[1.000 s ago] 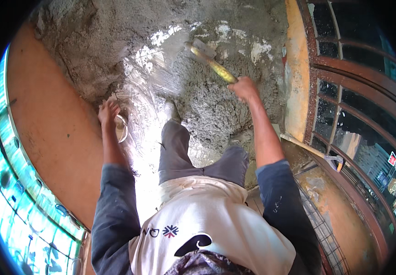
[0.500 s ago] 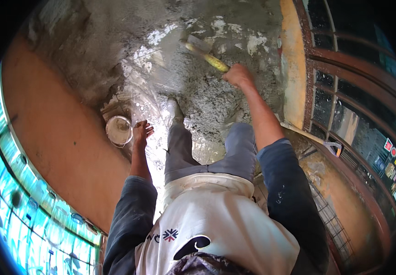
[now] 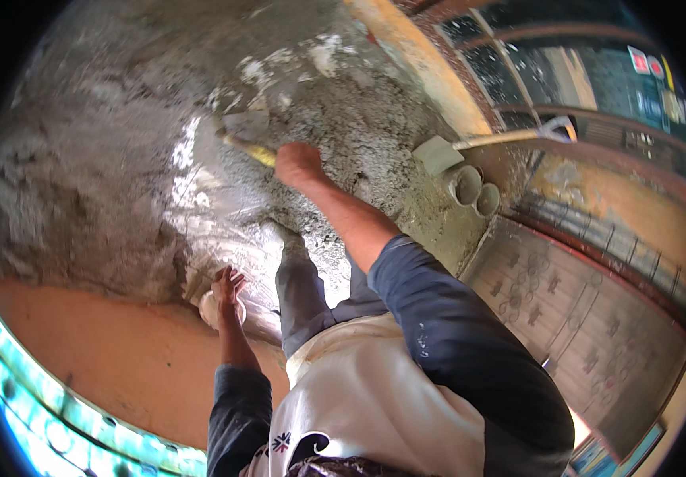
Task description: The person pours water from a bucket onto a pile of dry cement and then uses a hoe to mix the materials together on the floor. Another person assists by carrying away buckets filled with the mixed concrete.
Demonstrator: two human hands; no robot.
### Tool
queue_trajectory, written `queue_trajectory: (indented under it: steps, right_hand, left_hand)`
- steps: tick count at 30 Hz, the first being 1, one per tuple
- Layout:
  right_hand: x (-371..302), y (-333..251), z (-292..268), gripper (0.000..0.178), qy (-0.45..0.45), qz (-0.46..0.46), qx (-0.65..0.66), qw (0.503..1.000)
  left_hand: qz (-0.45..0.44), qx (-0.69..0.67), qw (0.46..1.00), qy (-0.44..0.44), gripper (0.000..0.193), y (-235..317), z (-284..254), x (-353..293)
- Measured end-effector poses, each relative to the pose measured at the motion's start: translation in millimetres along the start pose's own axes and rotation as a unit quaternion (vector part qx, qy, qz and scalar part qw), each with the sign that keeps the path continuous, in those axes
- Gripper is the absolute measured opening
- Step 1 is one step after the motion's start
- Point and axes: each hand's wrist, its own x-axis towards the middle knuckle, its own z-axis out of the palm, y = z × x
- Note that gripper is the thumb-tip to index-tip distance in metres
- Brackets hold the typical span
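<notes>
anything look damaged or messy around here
Yes. On the right, the paint on the orange wall is patchy and worn, so it looks damaged. Pale specks dot the window, and the right sleeve carries pale smears, like splashes.

Cream shirt [image 3: 394,389] – dark emblem [image 3: 281,442], navy sleeves [image 3: 470,342] – white-flecked, grey trousers [image 3: 303,298]

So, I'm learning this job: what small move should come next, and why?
I'd probably draw the hoe through the wet mortar: the right hand grips its handle, the blade appears to be at the mortar, and the surface nearby looks lumpy and uneven.
</notes>
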Motion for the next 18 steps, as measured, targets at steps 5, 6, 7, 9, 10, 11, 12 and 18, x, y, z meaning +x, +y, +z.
queue_trajectory:
  steps: [5,6,7,9,10,11,12,18]
  right_hand:
    - [-12.7,18.7,14.8,0.019,0.015,0.015,0.029,0.999]
    - [-6.7,12.2,9.9,0.019,0.025,0.008,0.036,0.999]
    - [-3.9,11.4,12.8,0.019,0.044,0.002,0.050,0.998]
    - [-1.7,10.6,21.4,0.019,0.079,-0.011,0.077,0.994]
    - [-4.7,10.9,20.1,0.018,0.085,-0.022,0.083,0.993]
    - [-6.8,11.5,17.8,0.018,0.085,-0.022,0.090,0.992]
    - [-7.9,12.6,17.1,0.018,0.087,-0.022,0.096,0.991]
    - [-27.0,40.7,16.8,0.022,0.132,-0.007,0.225,0.966]
  left_hand:
    - [-0.020,0.060,0.998,-0.017,0.048,-1.4,3.0,-10.9]
    - [-0.023,0.064,0.998,-0.010,0.048,-5.1,-2.1,0.1]
    - [-0.032,0.075,0.997,-0.005,0.048,-4.4,-0.2,2.6]
    - [-0.010,0.095,0.995,-0.004,0.046,-9.1,9.8,0.5]
    - [-0.006,0.103,0.995,-0.004,0.046,-10.4,14.5,-5.0]
    - [-0.002,0.109,0.994,-0.004,0.045,-12.1,19.2,-10.8]
    - [0.000,0.122,0.993,-0.008,0.043,-13.2,26.0,-16.2]
    - [0.024,0.140,0.989,-0.038,0.039,-42.2,71.9,-52.8]
